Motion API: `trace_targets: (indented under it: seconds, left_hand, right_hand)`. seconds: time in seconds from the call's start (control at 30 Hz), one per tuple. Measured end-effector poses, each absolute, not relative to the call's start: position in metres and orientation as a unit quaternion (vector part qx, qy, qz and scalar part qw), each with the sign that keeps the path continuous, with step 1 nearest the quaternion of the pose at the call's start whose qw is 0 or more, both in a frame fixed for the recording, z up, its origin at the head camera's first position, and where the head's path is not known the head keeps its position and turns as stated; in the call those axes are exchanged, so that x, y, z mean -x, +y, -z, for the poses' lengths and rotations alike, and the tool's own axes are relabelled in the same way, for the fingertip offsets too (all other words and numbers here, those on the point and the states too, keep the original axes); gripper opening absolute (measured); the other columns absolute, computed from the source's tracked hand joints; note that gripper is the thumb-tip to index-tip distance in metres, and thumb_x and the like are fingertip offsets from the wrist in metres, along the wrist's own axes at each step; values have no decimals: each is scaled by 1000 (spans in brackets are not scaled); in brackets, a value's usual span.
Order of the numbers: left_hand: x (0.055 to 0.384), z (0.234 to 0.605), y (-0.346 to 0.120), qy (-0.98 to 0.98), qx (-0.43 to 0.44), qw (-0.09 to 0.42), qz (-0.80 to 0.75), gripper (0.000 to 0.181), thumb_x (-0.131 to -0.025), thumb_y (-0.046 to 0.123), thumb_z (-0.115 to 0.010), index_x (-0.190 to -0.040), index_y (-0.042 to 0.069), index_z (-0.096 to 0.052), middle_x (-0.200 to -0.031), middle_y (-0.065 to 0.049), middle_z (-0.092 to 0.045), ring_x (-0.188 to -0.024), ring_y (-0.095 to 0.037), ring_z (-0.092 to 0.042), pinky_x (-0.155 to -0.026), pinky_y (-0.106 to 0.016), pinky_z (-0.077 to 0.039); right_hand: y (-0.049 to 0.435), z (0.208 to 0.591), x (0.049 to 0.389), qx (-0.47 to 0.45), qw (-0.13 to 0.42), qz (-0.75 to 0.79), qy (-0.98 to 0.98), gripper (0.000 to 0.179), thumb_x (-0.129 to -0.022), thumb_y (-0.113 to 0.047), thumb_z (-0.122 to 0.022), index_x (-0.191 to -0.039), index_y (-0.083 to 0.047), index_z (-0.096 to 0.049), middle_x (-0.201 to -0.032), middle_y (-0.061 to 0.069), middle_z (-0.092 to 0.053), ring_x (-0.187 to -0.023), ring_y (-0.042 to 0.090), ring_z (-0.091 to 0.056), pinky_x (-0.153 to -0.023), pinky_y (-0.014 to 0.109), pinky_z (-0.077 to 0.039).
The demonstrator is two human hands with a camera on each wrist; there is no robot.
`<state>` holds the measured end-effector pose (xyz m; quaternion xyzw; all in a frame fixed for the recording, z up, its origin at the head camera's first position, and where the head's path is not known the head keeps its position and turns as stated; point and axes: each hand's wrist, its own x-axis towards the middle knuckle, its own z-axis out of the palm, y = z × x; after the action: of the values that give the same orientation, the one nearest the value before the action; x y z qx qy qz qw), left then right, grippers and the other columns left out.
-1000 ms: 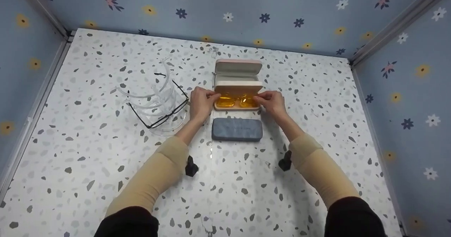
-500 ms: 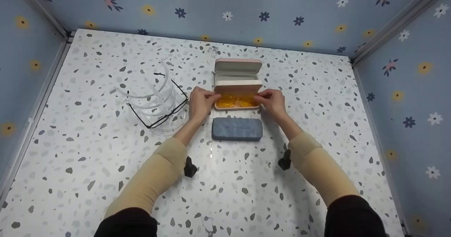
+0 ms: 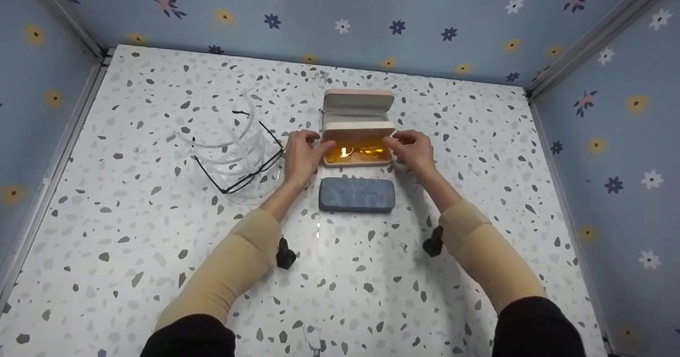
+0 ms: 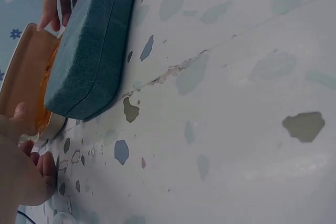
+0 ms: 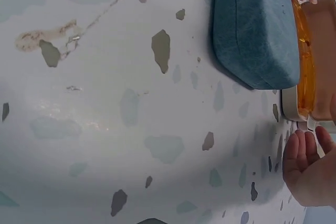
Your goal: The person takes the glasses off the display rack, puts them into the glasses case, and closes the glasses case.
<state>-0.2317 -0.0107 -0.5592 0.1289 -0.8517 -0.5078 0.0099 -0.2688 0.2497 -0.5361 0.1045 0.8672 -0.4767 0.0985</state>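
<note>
A pair of orange-tinted glasses [image 3: 366,152] lies in an open glasses case [image 3: 357,163] with a pinkish lining, whose lid stands up at the back. At the case's left end is my left hand [image 3: 303,158], thumb reaching over the glasses, fingers spread from it. My right hand [image 3: 417,152] is at the other end, its thumb by the rim and its fingers outside. Both wrist views show fingers [image 5: 302,150] beside the case. Just in front sits a closed blue glasses case [image 3: 357,194], partly blocking the glasses in the wrist views.
Directly behind stands another open case [image 3: 358,102] with a grey lining. To the left, black-framed glasses [image 3: 255,173] hang on a clear display stand [image 3: 228,159]. Flowered walls [image 3: 361,6] border the speckled table [image 3: 159,240].
The orange glasses have settled lower in the case, and their lenses have tilted. Fingers and thumbs of both hands have spread apart from their earlier pinch; the right hand has shifted slightly right.
</note>
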Motion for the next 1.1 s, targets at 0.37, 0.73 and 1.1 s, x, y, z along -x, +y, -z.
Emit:
trace_targets:
  seconds: [0.37, 0.73, 1.1]
  left_hand:
    - [245, 545, -11, -836, -140, -34, 530, 69, -95, 66, -57, -93, 2, -80, -96, -11, -71, -90, -23, -61, -82, -32, -48]
    - [253, 539, -15, -815, -152, -88, 552, 67, -92, 67, -61, -73, 3, -68, -84, -10, -67, -75, -17, -51, -63, -25, -34]
    - [252, 546, -23, -814, -88, -101, 565, 66, -94, 63, -62, -108, 0, -77, -76, -2, -56, -78, -17, -51, -69, -26, -40]
  right_hand:
    - [242, 520, 282, -148, 197, 508, 825, 90, -93, -78, -48, -145, -4, -53, -136, 15, -61, -119, 24, -65, -105, 40, -56]
    - [241, 517, 285, -142, 230, 488, 830, 87, -95, -71, -54, -150, -4, -49, -143, 17, -60, -122, 23, -63, -104, 38, -56]
    - [256, 516, 283, -102, 289, 499, 811, 92, -93, -68, -61, -155, -3, -40, -150, 16, -53, -135, 28, -55, -113, 43, -50]
